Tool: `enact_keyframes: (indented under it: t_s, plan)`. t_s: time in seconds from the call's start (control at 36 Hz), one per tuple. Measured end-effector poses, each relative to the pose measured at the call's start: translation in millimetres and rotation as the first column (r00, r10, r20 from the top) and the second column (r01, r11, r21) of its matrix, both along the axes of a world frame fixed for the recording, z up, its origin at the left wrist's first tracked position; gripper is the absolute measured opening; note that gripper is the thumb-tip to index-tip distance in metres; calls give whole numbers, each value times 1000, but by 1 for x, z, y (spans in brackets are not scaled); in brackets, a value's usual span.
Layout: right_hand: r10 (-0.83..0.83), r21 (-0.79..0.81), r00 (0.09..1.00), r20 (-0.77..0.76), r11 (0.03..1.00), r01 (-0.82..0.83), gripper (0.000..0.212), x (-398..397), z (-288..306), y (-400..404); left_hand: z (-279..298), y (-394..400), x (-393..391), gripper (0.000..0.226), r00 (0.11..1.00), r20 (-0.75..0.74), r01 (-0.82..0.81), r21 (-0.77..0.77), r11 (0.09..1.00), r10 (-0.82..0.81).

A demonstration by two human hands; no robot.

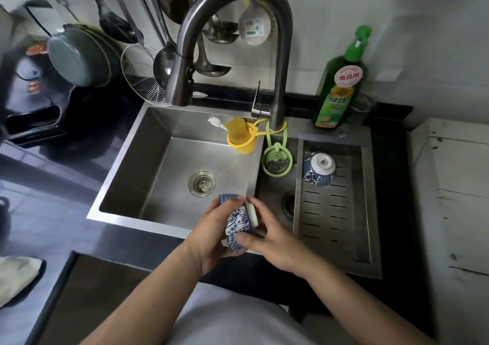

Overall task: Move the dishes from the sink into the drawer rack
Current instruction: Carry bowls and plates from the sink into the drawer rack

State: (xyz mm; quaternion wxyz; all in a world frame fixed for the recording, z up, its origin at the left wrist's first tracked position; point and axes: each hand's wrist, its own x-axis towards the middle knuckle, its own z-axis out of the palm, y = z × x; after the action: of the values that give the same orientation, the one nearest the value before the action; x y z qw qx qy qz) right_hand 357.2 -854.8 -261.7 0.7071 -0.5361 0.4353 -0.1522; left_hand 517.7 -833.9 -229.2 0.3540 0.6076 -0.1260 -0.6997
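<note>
Both hands are holding a blue-and-white bowl [238,224] on its side just above the near rim of the sink [158,146], close to the divider between the two basins; the left hand [211,236] is cupping it with fingers [232,203] curling over the top, clamped on the patterned wall, and the right hand [275,238] is gripping the foot end, its fingers clamped on the bowl too, thumb pressing the lower edge. To the right of the sink's main basin, a slotted metal drawer rack [336,212] is sitting over the smaller basin, and a second blue-and-white bowl [318,168] is lying upside down at the rack's far end. The faucet [232,40] is arching over the sink's far side, with a green bottle [341,80] standing on the desk behind the rack
</note>
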Motion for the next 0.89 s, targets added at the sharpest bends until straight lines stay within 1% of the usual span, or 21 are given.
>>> enact_keyframes:
  t_s: [0.03,0.06,0.08,0.11,0.14,0.17,0.19,0.22,0.25,0.28,0.31,0.33,0.39,0.44,0.47,0.58,0.64,0.72,0.81,0.83,0.89]
  plan:
    - [39,-25,999,-32,999,-40,91,-5,-2,-4,-2,1,1,33,1000,17,-16,16,1000,16]
    - [58,-75,995,-85,995,-64,85,-11,-4,-10,-3,1,2,33,998,40,-43,26,999,42]
    - [32,-137,991,-131,989,-50,75,-17,-7,-19,-4,1,5,33,996,62,-74,36,997,71]
    - [-49,-206,984,-169,978,13,65,-24,-11,-29,-5,1,8,33,993,76,-99,43,994,96]
    - [-182,-290,961,-210,950,116,56,-31,-16,-42,-4,1,11,33,990,82,-117,48,992,113]
    - [-342,-399,897,-280,891,215,48,-39,-24,-58,-4,1,14,33,989,83,-129,46,991,125]
    - [-486,-516,796,-361,815,263,42,-49,-32,-75,-4,2,15,34,987,81,-144,47,988,140]
    - [-587,-607,689,-424,749,264,43,-60,-44,-92,-6,4,16,36,985,80,-154,52,987,150]
    - [-629,-657,609,-484,721,222,47,-71,-53,-110,-7,6,18,40,985,80,-156,59,986,151]
    - [-615,-666,559,-556,732,143,55,-80,-63,-125,-9,8,18,47,986,75,-155,63,986,150]
    - [-565,-643,525,-636,765,44,66,-89,-72,-138,-9,10,19,55,986,66,-155,66,986,150]
    - [-505,-601,497,-705,798,-42,76,-95,-80,-148,-11,13,20,63,986,52,-159,69,985,156]
    - [-376,-476,447,-812,869,-135,89,-98,-86,-160,-12,17,23,69,986,47,-163,65,985,160]
    - [-270,-377,426,-864,907,-190,93,-94,-90,-167,-13,21,26,65,985,62,-165,46,985,162]
    - [-248,-355,428,-869,915,-190,95,-92,-92,-169,-14,23,27,66,985,65,-164,45,986,161]
    - [-263,-352,466,-845,929,-114,96,-83,-105,-178,-16,30,33,67,986,56,-157,61,986,154]
    - [-285,-360,460,-841,929,-82,94,-80,-111,-181,-17,32,34,67,985,57,-168,69,983,164]
    - [-342,-401,458,-820,915,-35,90,-78,-114,-185,-18,34,34,74,980,69,-191,67,979,187]
    - [-384,-445,486,-785,896,-10,87,-80,-111,-183,-18,36,35,82,979,57,-199,66,978,196]
    - [-415,-466,490,-767,885,21,86,-83,-107,-178,-19,38,35,81,979,48,-200,67,978,197]
    - [-526,-520,494,-693,838,164,86,-90,-101,-165,-22,42,35,76,978,36,-206,72,976,204]
